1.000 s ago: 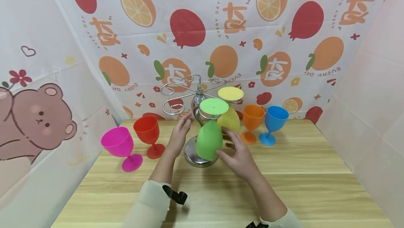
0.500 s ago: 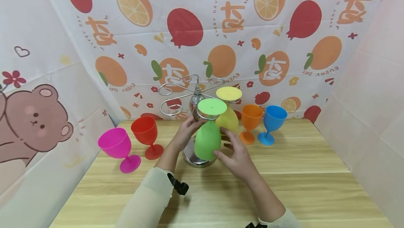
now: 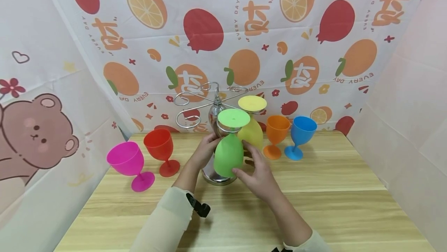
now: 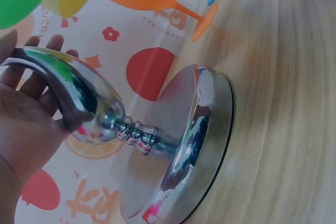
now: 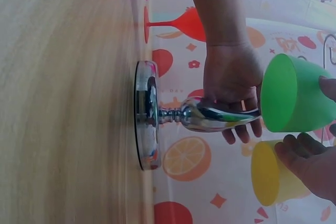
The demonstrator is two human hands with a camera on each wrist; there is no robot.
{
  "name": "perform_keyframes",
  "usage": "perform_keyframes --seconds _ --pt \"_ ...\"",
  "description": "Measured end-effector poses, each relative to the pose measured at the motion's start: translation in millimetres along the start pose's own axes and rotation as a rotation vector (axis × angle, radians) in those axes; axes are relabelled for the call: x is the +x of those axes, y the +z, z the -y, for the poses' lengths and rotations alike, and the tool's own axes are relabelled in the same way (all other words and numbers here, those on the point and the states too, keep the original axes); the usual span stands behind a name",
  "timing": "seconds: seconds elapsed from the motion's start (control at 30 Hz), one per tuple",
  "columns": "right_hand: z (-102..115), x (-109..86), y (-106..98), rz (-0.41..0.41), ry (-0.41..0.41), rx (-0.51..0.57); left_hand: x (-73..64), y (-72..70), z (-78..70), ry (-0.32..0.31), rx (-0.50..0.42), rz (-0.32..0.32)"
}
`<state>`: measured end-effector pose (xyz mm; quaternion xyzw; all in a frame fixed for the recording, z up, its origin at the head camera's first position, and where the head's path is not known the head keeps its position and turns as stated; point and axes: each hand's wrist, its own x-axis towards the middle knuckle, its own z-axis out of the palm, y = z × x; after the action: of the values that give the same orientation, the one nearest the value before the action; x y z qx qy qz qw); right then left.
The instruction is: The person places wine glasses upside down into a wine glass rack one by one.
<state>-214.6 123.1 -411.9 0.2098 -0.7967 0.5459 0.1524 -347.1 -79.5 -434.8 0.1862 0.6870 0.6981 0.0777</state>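
Observation:
A metal goblet rack with curled wire arms stands on the table. Upside down in its arms hang a green goblet and, behind it, a yellow goblet. My left hand grips the rack's polished bulging stem, thumb in front and fingers behind, above the round base. My right hand holds the green goblet's bowl from the right, its thumb near the downward rim. In the right wrist view the green goblet shows its open mouth, and fingers lie between it and the yellow goblet.
Left of the rack stand a magenta goblet and a red goblet, both upright. To the right are an orange goblet and a blue goblet. A fruit-printed cloth hangs behind the wooden table.
My left hand has moved right from beside the rack and taken hold of its stem. My right hand stays at the green goblet. The head view has shifted slightly.

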Motion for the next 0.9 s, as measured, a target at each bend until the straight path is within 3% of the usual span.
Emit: perform_keyframes --seconds 0.23,0.43,0.6,0.9 --pt "1.2 0.7 5.1 -0.023 0.055 0.009 -1.8 -4.8 -0.7 -0.006 -0.001 0.019" --pt "1.4 0.7 9.3 -0.038 0.079 0.005 -1.8 -5.1 -1.1 0.037 -0.004 0.032" --pt "1.6 1.1 12.3 -0.047 0.072 0.0 -0.9 -6.1 2.6 0.077 -0.001 0.023" --pt "3.4 -0.4 13.3 -0.05 0.094 0.011 -5.0 -3.3 3.7 0.083 -0.027 -0.008"
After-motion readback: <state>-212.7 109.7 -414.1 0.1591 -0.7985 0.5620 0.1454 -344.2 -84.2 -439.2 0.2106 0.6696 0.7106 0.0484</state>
